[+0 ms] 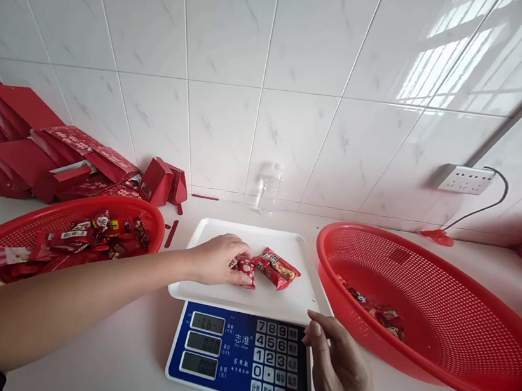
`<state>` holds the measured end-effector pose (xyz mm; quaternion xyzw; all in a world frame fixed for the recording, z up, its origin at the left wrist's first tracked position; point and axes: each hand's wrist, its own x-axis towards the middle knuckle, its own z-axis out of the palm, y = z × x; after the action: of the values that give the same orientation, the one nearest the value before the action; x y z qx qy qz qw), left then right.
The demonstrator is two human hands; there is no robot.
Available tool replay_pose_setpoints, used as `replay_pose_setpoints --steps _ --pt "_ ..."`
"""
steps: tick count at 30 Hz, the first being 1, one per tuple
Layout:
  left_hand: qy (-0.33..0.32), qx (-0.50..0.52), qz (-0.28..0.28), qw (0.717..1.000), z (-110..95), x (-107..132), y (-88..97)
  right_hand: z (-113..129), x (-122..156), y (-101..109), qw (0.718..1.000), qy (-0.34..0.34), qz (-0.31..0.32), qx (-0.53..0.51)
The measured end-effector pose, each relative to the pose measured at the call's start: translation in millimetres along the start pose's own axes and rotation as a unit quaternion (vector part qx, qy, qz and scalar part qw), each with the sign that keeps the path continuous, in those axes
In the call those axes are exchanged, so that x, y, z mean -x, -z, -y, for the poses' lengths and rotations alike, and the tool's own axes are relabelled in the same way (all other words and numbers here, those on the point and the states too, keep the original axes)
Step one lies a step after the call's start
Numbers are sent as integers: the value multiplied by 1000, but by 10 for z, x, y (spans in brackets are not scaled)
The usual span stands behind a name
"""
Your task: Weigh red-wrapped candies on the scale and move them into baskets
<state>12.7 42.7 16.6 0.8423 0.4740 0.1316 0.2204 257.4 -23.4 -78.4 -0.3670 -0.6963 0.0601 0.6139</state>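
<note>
On the white tray [213, 231] of a digital scale, my left hand [221, 261] has its fingers closed around a small red snack packet [245, 273]. Just right of it lies a larger red snack packet [277, 268], showing a picture of food. Beside the scale's blue keypad panel [239, 362], my right hand [338, 375] is loosely curled, thumb and index finger close together near the tray's front right corner. Nothing shows between those fingers. The scale's small displays show faint digits.
A red plastic basket [158, 227] with many wrapped snacks stands at left, partly under my left forearm. Another red basket [445, 290] at right holds several packets. Folded red gift boxes [19, 164] lie at back left. A clear bottle [269, 190] stands by the tiled wall, near a power strip [465, 179].
</note>
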Motion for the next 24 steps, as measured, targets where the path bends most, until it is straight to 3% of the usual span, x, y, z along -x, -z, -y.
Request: replay_pose_setpoints --steps 3,10,19,21,24 --pt "-39 -68 14 997 -13 4 -69 8 -6 -1 1000 -2 -2 3" --pt "-83 -111 -25 990 -33 18 -141 4 -1 0 1000 -5 -1 2" --pt "14 100 -90 991 -109 114 50 23 -13 -8 1000 -3 2 -3" --pt "67 247 -80 963 -131 125 64 30 -17 -8 1000 -2 5 -3" --pt "122 491 -53 861 -177 139 58 43 -27 -5 1000 -3 7 0"
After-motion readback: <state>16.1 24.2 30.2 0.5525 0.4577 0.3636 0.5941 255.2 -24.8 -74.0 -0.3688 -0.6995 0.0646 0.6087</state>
